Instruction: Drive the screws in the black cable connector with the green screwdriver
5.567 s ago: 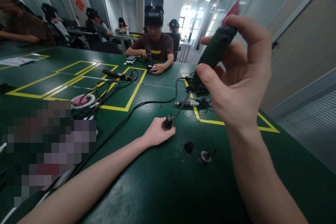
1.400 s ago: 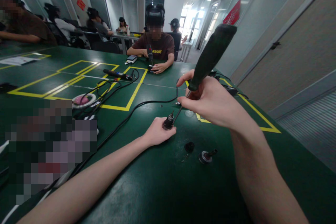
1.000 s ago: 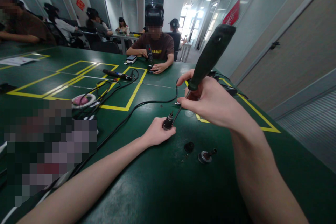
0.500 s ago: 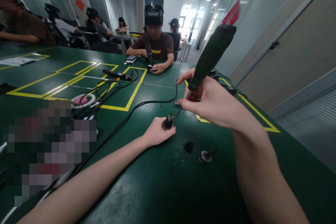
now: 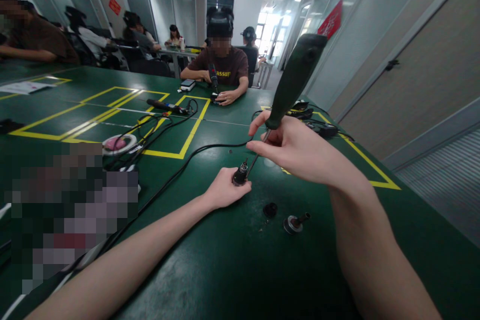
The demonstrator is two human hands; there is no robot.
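Observation:
My left hand (image 5: 226,191) is closed around a black cylindrical part (image 5: 240,175) with a thin metal pin sticking up from its top. A screwdriver (image 5: 292,85) with a dark green handle is in my right hand (image 5: 296,147), its fingers pinching where the handle meets the thin shaft. The shaft slopes down to the right side of the black part; its tip is hidden at my left hand. Just right of that hand lie a small black cap-like piece (image 5: 270,209) and a round metal-rimmed piece with a stem (image 5: 295,224).
Black cables (image 5: 204,147) run across the green table (image 5: 195,270), which bears yellow tape outlines. A white tape roll (image 5: 119,144) lies on the left, more black gear (image 5: 326,129) beyond my right hand. A co-worker (image 5: 225,67) sits opposite, holding a tool.
My right hand has shifted slightly left and down, and the screwdriver handle has moved left with it. My left hand and the black part stay nearly in place.

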